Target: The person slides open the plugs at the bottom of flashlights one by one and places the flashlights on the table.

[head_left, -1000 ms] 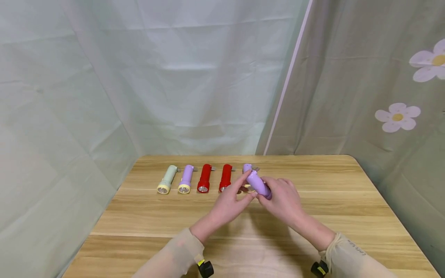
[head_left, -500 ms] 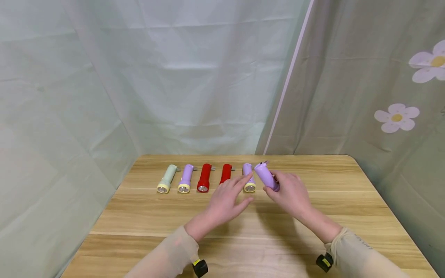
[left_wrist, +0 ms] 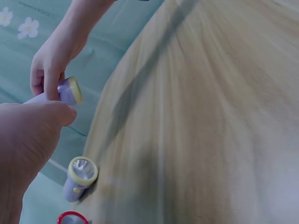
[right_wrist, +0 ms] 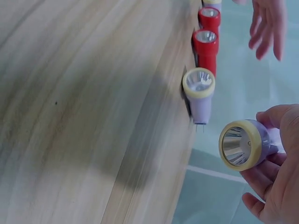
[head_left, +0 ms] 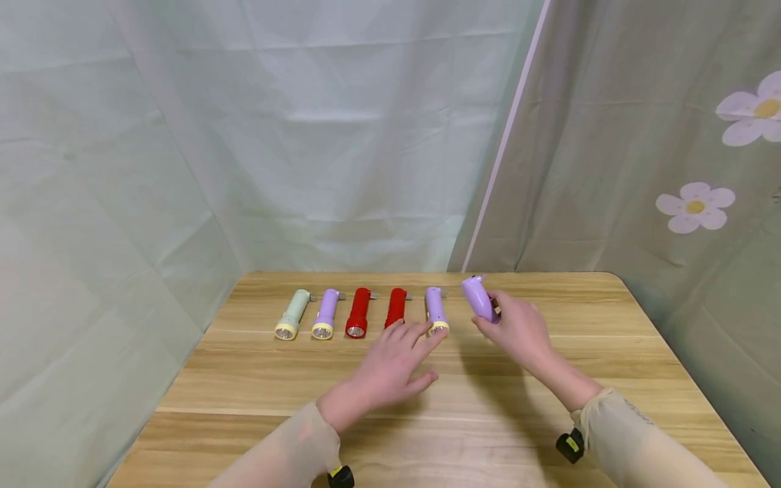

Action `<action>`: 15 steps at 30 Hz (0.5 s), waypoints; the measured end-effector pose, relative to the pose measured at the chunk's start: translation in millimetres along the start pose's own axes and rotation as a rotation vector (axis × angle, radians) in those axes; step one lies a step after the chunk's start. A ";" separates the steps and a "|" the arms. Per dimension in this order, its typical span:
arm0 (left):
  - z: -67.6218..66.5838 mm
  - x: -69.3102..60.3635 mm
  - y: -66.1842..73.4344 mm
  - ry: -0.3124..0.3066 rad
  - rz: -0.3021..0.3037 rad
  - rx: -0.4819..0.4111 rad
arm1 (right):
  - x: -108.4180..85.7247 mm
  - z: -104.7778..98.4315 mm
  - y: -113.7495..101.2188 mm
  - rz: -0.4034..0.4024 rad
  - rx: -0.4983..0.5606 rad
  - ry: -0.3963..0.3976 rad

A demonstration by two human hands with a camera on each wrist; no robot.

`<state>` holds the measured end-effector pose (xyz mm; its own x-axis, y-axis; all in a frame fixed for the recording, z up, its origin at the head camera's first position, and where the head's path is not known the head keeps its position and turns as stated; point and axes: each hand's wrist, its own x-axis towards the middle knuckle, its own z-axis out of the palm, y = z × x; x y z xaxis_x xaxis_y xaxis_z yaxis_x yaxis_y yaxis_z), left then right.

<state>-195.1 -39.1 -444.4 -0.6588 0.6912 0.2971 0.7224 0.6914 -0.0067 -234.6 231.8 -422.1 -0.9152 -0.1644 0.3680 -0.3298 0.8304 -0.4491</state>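
My right hand [head_left: 520, 332] grips a purple flashlight [head_left: 478, 298] above the table. In the right wrist view, the thumb and fingers curl round the body behind its yellow-rimmed head [right_wrist: 240, 144]. My left hand [head_left: 390, 366] is spread, holding nothing, over the table in front of the row's right end. Its fingers partly cover a red flashlight [head_left: 396, 303] and overlap the yellow head of another purple flashlight [head_left: 435, 305]. Whether they touch cannot be told. The lying purple flashlight has metal prongs at its tail.
Further left in the row lie another red flashlight [head_left: 358, 312], a purple one [head_left: 327, 313] and a pale green one [head_left: 294, 313], lamp heads toward me. The wooden table [head_left: 244, 386] ends at a hanging curtain [head_left: 342, 169] behind.
My left hand has let go of the purple flashlight and drawn back toward me, fingers spread. My right hand has carried that flashlight to the right, past the row's end.
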 end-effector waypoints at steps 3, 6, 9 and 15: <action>4.0 -4.1 1.3 -0.002 0.024 0.013 | 3.3 1.8 5.3 0.049 0.002 -0.029; 7.9 -8.9 3.4 -0.009 0.037 0.032 | 6.6 3.8 10.1 0.091 -0.003 -0.054; 12.5 -13.0 6.8 -0.042 0.035 0.043 | 10.5 6.2 14.6 0.128 -0.004 -0.083; 20.8 -17.5 14.4 -0.099 0.021 0.015 | 21.0 15.5 23.1 0.220 -0.016 -0.145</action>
<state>-177.6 -36.9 -469.5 -0.6615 0.7226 0.2007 0.7337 0.6789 -0.0265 -265.0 239.2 -437.4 -0.9886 -0.0527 0.1414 -0.1164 0.8627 -0.4922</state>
